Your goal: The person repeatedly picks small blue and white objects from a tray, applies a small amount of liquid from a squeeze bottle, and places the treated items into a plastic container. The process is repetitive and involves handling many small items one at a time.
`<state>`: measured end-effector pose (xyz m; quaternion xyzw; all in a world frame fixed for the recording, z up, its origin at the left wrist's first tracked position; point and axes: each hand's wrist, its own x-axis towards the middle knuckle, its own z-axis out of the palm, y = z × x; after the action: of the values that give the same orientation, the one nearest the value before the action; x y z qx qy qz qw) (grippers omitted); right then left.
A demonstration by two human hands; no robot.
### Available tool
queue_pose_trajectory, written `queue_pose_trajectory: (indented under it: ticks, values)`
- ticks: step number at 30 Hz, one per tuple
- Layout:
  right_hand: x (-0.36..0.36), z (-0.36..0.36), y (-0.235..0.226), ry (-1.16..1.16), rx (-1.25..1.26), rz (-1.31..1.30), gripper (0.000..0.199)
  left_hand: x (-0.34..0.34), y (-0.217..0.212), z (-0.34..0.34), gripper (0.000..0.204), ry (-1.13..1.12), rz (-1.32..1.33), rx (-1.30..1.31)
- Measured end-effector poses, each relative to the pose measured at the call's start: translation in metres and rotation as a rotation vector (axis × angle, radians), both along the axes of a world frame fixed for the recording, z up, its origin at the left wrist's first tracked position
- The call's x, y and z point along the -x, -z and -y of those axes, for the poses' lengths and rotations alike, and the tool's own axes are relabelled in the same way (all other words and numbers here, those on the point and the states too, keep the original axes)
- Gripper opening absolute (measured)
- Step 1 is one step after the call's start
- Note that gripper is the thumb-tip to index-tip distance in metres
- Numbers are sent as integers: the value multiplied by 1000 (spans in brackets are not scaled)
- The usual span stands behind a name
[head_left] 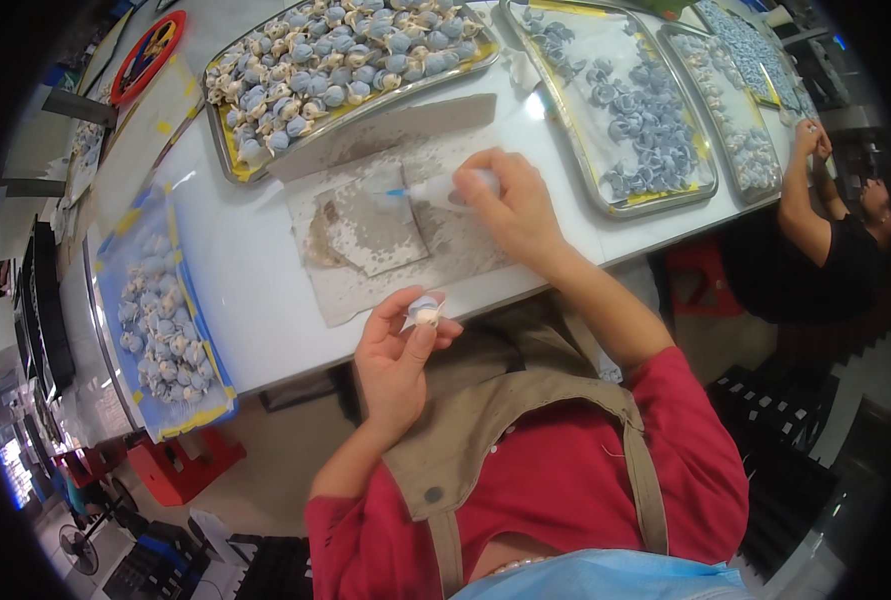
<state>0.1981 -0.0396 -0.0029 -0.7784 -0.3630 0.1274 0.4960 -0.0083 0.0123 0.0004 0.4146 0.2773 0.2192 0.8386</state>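
Near the table's front edge, my left hand [390,365] pinches a small cream and grey-blue figurine part [425,312] between thumb and fingers. My right hand [515,210] is closed around a white squeeze bottle [443,191], whose thin blue tip points left. The bottle lies level above a stained sheet of cardboard [350,300], apart from the part in my left hand. On the cardboard rests a smaller, blotched square piece [380,235]. My right fingers hide some of the bottle's body.
A metal tray [227,158] heaped with similar two-coloured parts stands behind the cardboard. To the right, another tray [605,205] holds grey-blue pieces, with a narrower tray [765,150] beyond. A blue-lined tray [200,405] sits at left. A person [815,220] works at far right.
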Motion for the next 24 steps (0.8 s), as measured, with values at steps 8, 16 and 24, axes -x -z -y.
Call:
queue_pose_trajectory:
  ticks: [8,16,24]
  values:
    - [-109,77,-8,168,263,709,17,-3,8,1,36,42,-21,39]
    - [-154,89,-23,-155,412,844,24,-17,-1,16,35,94,-55,65]
    - [-141,92,-17,-29,208,648,20,-20,0,24,33,94,-84,46]
